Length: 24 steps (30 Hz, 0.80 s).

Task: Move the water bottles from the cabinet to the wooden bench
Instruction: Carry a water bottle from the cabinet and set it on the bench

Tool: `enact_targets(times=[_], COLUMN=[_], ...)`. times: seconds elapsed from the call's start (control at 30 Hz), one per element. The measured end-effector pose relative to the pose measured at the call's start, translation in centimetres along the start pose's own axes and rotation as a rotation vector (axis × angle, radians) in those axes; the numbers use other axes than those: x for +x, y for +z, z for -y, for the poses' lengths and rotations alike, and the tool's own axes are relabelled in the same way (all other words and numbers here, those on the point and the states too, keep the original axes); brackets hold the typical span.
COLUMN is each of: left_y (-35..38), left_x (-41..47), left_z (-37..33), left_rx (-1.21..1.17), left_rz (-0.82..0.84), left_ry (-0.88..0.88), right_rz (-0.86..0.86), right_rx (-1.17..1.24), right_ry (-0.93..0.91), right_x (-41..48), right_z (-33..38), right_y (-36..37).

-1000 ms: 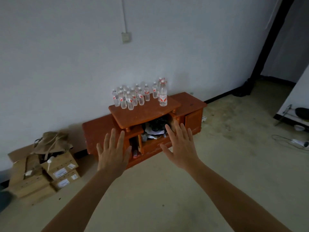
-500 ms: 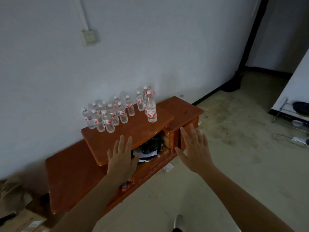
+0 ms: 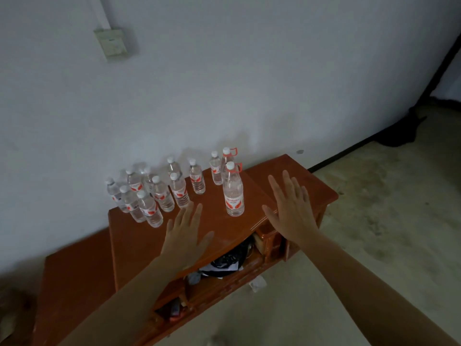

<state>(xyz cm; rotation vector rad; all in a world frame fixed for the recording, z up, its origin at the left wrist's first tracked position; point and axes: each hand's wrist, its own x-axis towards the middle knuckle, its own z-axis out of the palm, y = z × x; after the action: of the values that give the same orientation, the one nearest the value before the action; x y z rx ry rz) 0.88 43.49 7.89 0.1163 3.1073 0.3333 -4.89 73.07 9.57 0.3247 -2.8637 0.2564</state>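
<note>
The fingers of the left hand [image 3: 185, 236] and of the right hand [image 3: 291, 211] are spread flat and hold nothing, above the cabinet [image 3: 244, 196]. The water bottles [image 3: 159, 196] stand upright on its top surface near the white wall [image 3: 224, 71]; a bigger bottle [image 3: 233, 193] stands between both hands.

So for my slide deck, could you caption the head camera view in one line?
Both open hands, left hand and right hand, reach toward water bottles standing on the wooden cabinet.
</note>
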Motion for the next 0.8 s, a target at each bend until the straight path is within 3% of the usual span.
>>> enact_targets(times=[0.47,0.63,0.8], left_y=[7.4,9.1,11.9], left_x=[21.5,24.7,28.3], left_z=[7.7,9.2,6.9], left_rx=[-0.065,-0.089,-0.089], left_rz=[0.206,0.316,0.426], left_ry=[-0.132,-0.184,-0.142], right_rz=[0.329,0.420,0.377], right_rx=[0.036,0.161,0.308], right_ry=[-0.312,-0.349,-0.364], right_x=[24.6,27.6,28.9], right_z=[3.0,2.1,-2.1], right_y=[13.5,17.8,17.5])
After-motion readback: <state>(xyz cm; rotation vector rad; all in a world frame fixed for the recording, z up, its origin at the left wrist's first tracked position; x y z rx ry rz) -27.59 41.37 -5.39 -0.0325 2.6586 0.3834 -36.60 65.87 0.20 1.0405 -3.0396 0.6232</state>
